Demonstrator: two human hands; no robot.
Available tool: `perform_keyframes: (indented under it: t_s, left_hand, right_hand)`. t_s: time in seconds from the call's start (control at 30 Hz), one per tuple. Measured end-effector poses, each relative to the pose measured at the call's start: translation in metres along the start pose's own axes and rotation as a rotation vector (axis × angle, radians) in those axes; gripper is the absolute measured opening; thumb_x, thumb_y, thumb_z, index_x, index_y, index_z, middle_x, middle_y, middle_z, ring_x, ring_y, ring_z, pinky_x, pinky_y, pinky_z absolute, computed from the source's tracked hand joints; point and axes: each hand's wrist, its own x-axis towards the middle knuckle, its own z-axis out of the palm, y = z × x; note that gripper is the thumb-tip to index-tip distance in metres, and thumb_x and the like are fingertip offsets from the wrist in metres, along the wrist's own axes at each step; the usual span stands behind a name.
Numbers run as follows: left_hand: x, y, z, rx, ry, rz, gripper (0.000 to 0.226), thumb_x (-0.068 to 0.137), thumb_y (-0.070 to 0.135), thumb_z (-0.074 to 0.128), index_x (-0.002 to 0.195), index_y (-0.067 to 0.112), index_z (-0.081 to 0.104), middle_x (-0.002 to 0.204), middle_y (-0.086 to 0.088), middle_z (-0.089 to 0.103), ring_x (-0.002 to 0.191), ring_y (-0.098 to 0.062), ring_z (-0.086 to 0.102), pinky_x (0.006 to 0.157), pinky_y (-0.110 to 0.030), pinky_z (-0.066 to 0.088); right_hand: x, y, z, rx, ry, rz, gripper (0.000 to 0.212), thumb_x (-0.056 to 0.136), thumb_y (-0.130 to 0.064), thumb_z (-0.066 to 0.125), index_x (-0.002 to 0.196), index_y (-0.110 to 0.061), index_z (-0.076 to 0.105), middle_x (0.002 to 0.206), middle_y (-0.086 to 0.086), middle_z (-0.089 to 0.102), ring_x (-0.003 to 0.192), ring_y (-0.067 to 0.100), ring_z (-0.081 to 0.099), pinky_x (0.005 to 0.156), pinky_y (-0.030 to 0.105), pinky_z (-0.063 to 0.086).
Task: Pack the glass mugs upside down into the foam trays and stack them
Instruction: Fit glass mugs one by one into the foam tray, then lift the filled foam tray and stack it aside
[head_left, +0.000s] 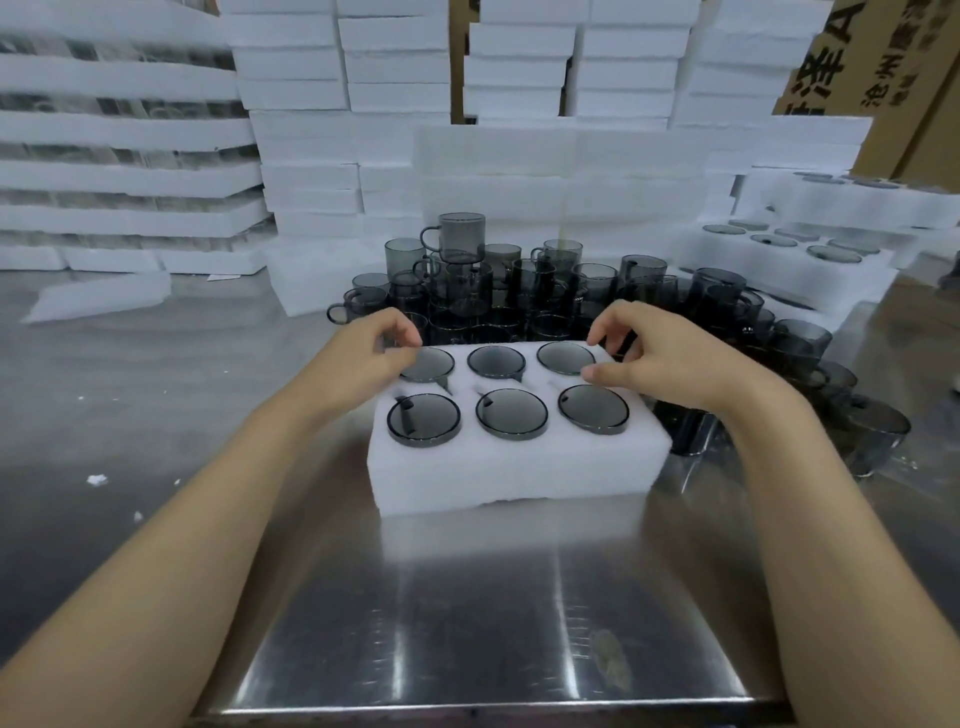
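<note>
- You have one tray (519, 467) before you, with six mugs (511, 414) upside down in it.
- You have two hands in view: left hand (363, 358), right hand (670, 358).
- Loose mugs (462, 244) behind: too many to count.
- Two filled trays (779, 273) at right.

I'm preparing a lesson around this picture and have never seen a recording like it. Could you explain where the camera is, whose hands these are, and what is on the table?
The camera is worn on a person's head, looking forward and down, so the two bare arms are that person's own. No machine is here. On the shiny metal table sits a white foam tray with six dark glass mugs set upside down in its holes. The left hand and right hand reach to the tray's far corners, fingers curled; whether they grip it is unclear. Behind stands a crowd of loose mugs, with foam tray stacks beyond and filled trays to the right.
</note>
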Motion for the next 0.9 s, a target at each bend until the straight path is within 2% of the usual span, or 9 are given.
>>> perform_keyframes:
  t_s: [0.07, 0.17, 0.27, 0.37, 0.47, 0.53, 0.67, 0.8, 0.9]
  left_hand:
    - [0.000, 0.001, 0.000, 0.046, -0.081, -0.089, 0.008, 0.086, 0.020, 0.055, 0.092, 0.024, 0.059, 0.098, 0.000, 0.066, 0.089, -0.024, 0.061, 0.075, -0.030, 0.048]
    - [-0.001, -0.001, -0.001, 0.004, -0.046, -0.112, 0.010, 0.083, 0.020, 0.054, 0.089, 0.023, 0.062, 0.094, 0.000, 0.069, 0.090, -0.028, 0.065, 0.067, -0.031, 0.050]
    - [-0.002, -0.002, -0.003, -0.132, 0.028, -0.075, 0.011, 0.078, 0.023, 0.056, 0.085, 0.021, 0.065, 0.089, 0.000, 0.069, 0.087, -0.026, 0.064, 0.077, -0.043, 0.053]
    - [-0.001, -0.001, -0.008, -0.291, 0.182, -0.018, 0.015, 0.067, 0.019, 0.054, 0.078, 0.024, 0.063, 0.070, 0.011, 0.065, 0.068, -0.007, 0.059, 0.070, -0.029, 0.048]
    - [-0.001, 0.003, -0.011, -0.464, 0.368, 0.033, 0.020, 0.063, 0.011, 0.049, 0.079, 0.023, 0.050, 0.048, 0.010, 0.055, 0.050, -0.003, 0.049, 0.056, -0.017, 0.041]
    - [-0.001, 0.006, -0.011, -0.535, 0.460, 0.058, 0.020, 0.066, 0.010, 0.049, 0.080, 0.024, 0.046, 0.046, 0.011, 0.054, 0.047, 0.000, 0.048, 0.051, -0.013, 0.040]
    - [0.001, 0.013, -0.004, -0.569, 0.536, 0.063, 0.019, 0.070, 0.013, 0.055, 0.078, 0.027, 0.045, 0.054, 0.009, 0.057, 0.052, -0.004, 0.051, 0.055, -0.017, 0.040]
    - [0.000, 0.016, 0.004, -0.635, 0.597, 0.061, 0.018, 0.082, 0.012, 0.060, 0.082, 0.026, 0.049, 0.065, 0.009, 0.061, 0.055, -0.001, 0.054, 0.053, -0.013, 0.042]
    - [0.004, 0.015, 0.006, -0.928, 0.681, -0.027, 0.007, 0.092, 0.023, 0.053, 0.088, 0.025, 0.047, 0.083, 0.006, 0.072, 0.062, -0.017, 0.056, 0.054, -0.029, 0.040]
  right_hand:
    - [0.001, -0.001, 0.003, -0.010, 0.007, -0.016, 0.021, 0.081, -0.027, 0.070, 0.092, -0.033, 0.054, 0.100, -0.005, 0.055, 0.068, 0.005, 0.051, 0.059, 0.020, 0.036]
    - [-0.001, -0.006, 0.003, 0.052, 0.050, -0.052, 0.028, 0.077, -0.013, 0.067, 0.087, -0.034, 0.051, 0.096, -0.009, 0.057, 0.054, -0.001, 0.046, 0.056, 0.021, 0.037]
    - [-0.002, -0.009, 0.000, 0.110, 0.133, -0.066, 0.024, 0.078, -0.023, 0.068, 0.086, -0.037, 0.050, 0.088, -0.012, 0.054, 0.050, 0.000, 0.044, 0.057, 0.023, 0.038]
    - [-0.006, -0.011, -0.004, 0.181, 0.173, -0.076, 0.019, 0.082, -0.044, 0.063, 0.098, -0.045, 0.053, 0.106, -0.012, 0.052, 0.065, -0.004, 0.047, 0.065, 0.021, 0.039]
    - [-0.003, -0.020, -0.006, 0.360, 0.052, -0.019, 0.050, 0.076, -0.060, 0.057, 0.123, -0.060, 0.040, 0.137, -0.016, 0.041, 0.102, -0.006, 0.052, 0.087, 0.028, 0.044]
    - [-0.001, -0.019, -0.010, 0.586, -0.061, 0.000, 0.067, 0.077, -0.056, 0.062, 0.136, -0.058, 0.031, 0.147, -0.014, 0.039, 0.118, 0.007, 0.055, 0.096, 0.037, 0.047]
    - [-0.012, -0.011, -0.015, 0.788, -0.308, -0.050, 0.072, 0.081, -0.043, 0.070, 0.136, -0.061, 0.028, 0.136, -0.022, 0.053, 0.119, 0.011, 0.059, 0.089, 0.034, 0.054]
    - [-0.014, -0.015, -0.017, 0.816, -0.134, -0.053, 0.059, 0.085, -0.023, 0.061, 0.137, -0.044, 0.042, 0.126, -0.010, 0.063, 0.110, 0.017, 0.065, 0.076, 0.027, 0.056]
    - [-0.018, -0.018, -0.028, 0.941, 0.070, -0.057, 0.054, 0.084, -0.021, 0.061, 0.135, -0.035, 0.049, 0.125, -0.002, 0.065, 0.109, 0.020, 0.065, 0.078, 0.030, 0.056]
